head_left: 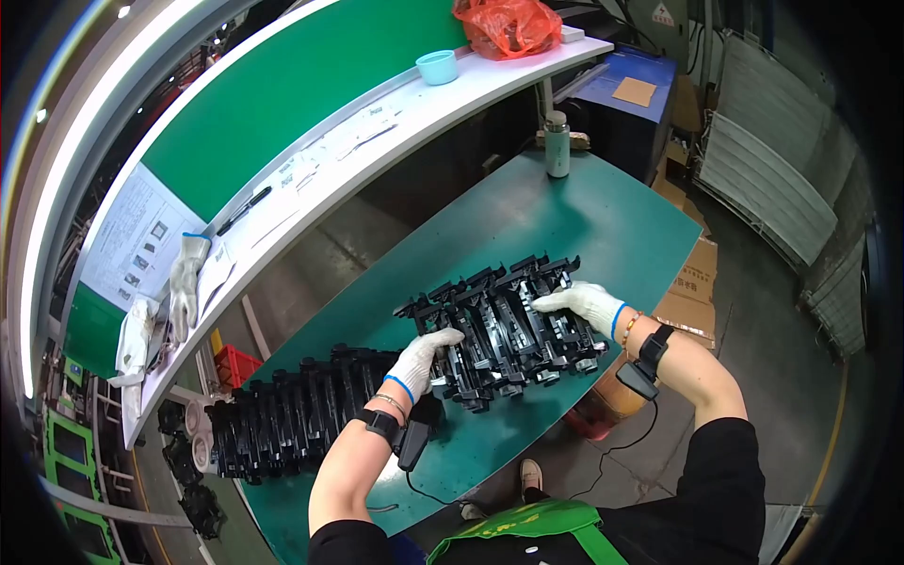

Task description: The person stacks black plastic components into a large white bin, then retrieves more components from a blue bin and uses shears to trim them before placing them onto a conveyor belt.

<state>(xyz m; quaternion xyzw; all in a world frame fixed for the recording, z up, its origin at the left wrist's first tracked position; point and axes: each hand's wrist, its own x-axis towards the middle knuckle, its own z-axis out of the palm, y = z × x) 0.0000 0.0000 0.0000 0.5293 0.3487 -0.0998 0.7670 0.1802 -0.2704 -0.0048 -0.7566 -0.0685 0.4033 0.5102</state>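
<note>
While the green table [499, 226] spans the middle, a black parts cluster [499, 334] sits over it, contact unclear.
Parts row [292, 414] lies to its left; posted sheet [141, 240], print too small to read; carton [687, 303], dark lettering; left hand [419, 362] and right hand [590, 304], gloved, grasp the cluster's opposite sides; triangular sign [663, 13].

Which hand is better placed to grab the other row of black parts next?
Probably the left hand: it's close beside that other row. The right hand is farther off, across the black batch between them. Both hands hold that batch, though, so the left would likely have to let go first.
</note>
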